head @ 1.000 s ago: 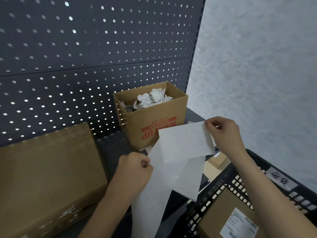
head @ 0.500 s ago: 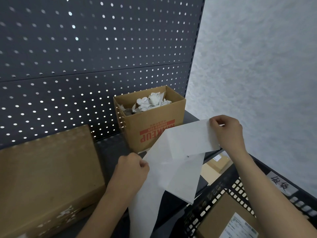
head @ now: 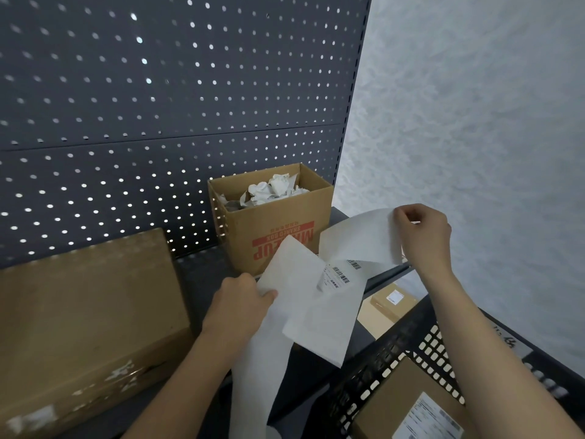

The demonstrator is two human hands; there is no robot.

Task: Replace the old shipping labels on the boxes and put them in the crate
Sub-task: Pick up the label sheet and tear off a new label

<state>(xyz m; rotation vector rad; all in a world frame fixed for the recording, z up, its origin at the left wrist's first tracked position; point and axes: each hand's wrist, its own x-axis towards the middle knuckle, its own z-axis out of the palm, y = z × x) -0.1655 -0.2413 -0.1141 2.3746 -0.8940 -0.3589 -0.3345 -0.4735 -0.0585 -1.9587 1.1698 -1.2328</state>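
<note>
My left hand [head: 240,301] pinches the white backing strip [head: 278,337] of a shipping label roll, which hangs down off the bottom of the view. My right hand [head: 422,236] pinches the upper corner of a white label [head: 361,242] that curls away from the strip, its printed barcode side partly showing underneath. A large closed cardboard box [head: 85,315] with torn label scraps on its front lies on the shelf at left. A black perforated crate [head: 411,350] at lower right holds a labelled cardboard box [head: 421,407].
An open cardboard box [head: 272,223] with red print, filled with crumpled white paper, stands at the back of the dark shelf [head: 202,270] against the pegboard [head: 158,106]. A small labelled box [head: 392,301] lies below, past the shelf edge. A textured wall is at right.
My right hand has pulled the label up and to the right, peeling it further off the strip so that its printed side shows. My left hand stays low on the strip.
</note>
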